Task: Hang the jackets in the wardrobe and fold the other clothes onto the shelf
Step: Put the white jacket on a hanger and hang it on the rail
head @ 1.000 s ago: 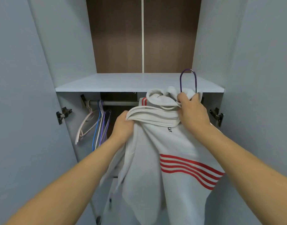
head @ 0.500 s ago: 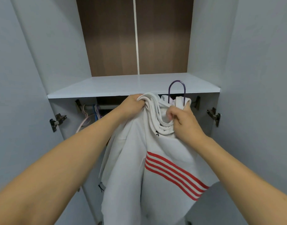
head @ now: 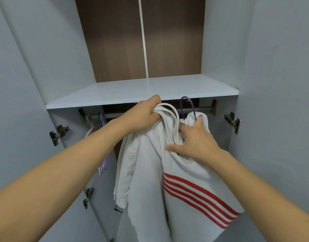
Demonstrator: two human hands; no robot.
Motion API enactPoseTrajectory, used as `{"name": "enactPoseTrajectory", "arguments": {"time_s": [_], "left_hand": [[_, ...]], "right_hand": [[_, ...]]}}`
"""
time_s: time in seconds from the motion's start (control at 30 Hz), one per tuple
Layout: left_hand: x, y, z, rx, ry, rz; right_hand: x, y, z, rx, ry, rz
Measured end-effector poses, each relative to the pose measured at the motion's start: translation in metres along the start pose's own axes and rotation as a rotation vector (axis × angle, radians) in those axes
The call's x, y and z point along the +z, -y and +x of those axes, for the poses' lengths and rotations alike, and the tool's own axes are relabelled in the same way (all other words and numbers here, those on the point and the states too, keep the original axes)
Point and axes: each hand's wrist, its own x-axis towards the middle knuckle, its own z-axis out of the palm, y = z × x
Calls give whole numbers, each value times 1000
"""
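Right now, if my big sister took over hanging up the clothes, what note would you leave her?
Left hand: grips the bunched collar of the white jacket, just under the shelf.
Right hand: holds the jacket beside the purple hanger.
The hanger's hook is up at the rail; I cannot tell if it is hooked on.
Spare hangers hang at the left.
Left: let go once it hangs, then fold the other clothes onto the shelf.

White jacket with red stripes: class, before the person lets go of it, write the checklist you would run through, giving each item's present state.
1. Purple hanger hook over the rail: ok, it appears looped over.
2. Hanger seated in both shoulders of the white jacket: cannot tell, fabric hides it.
3. Left hand released: not ok, fingers grip the bunched collar.
4. Right hand steadying the neck: ok.
5. Spare hangers apart from the jacket: ok.
6. Shelf edge not snagging fabric: ok.
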Motion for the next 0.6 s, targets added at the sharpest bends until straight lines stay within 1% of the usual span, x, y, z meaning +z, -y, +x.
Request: {"name": "enactPoseTrajectory", "arguments": {"time_s": [0.03,0.07,0.1,0.17,0.2,0.3,0.33,0.37,0.4,0.43,0.47,0.53,0.57,0.6], "left_hand": [[0,-1,0,16,5,7],[0,-2,0,31,5,19],[-1,-2,0,42,3,33],[0,-1,-1,56,6,52],[1,1,-1,65,15,60],[17,5,-7,76,55,88],[25,8,-10,68,64,101],[33,13,-14,43,70,105],[43,20,-19,-7,81,96],[52,30,-26,-72,102,81],[62,42,-34,-151,128,66],[82,72,-53,-358,132,-9],[89,84,-61,-472,85,-123],[93,90,-66,-560,13,-266]], "right_hand": [[3,-1,4,14,-30,25],[6,-4,9,62,-45,102],[7,-8,14,129,-44,224],[4,-15,25,264,-85,599],[0,-13,27,315,-104,741],[-8,-8,36,495,-212,1067],[-12,-3,37,510,-238,1142],[-15,-1,38,499,-237,1111],[-17,-3,40,493,-148,919],[-16,-3,41,505,-101,683],[-14,-3,41,524,-143,555],[-18,-6,37,571,-217,477],[-14,-12,37,550,-226,441],[-9,-18,33,485,-212,418]]}}
